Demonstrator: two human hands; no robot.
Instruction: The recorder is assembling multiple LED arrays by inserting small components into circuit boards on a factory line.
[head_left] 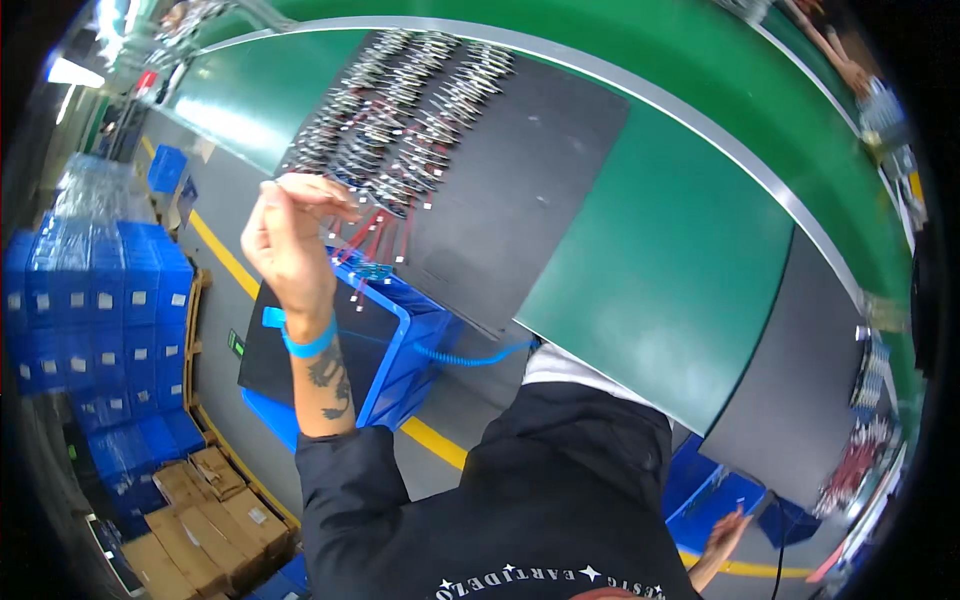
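My left hand (285, 240) is raised at the near left corner of the black mat (530, 160), its fingers bent and pressed together. Whatever is between them is too small to make out. A blue band with a blue coiled cord (470, 360) circles the left wrist. Beside the fingertips lie rows of small wired parts (400, 130), with red wires and white connectors (380, 235) trailing over the mat's edge. At the lower right, my right hand (724, 538) is low near a blue bin (705, 490). Its fingers look loosely apart, and no held thing can be made out.
A blue crate (405, 350) stands below the left hand, partly under a dark sheet. Stacked blue boxes (100, 300) and brown cartons (205, 520) fill the left. A metal rail (690, 110) edges the green bench (660, 250). Another person's arm (845, 65) shows at upper right.
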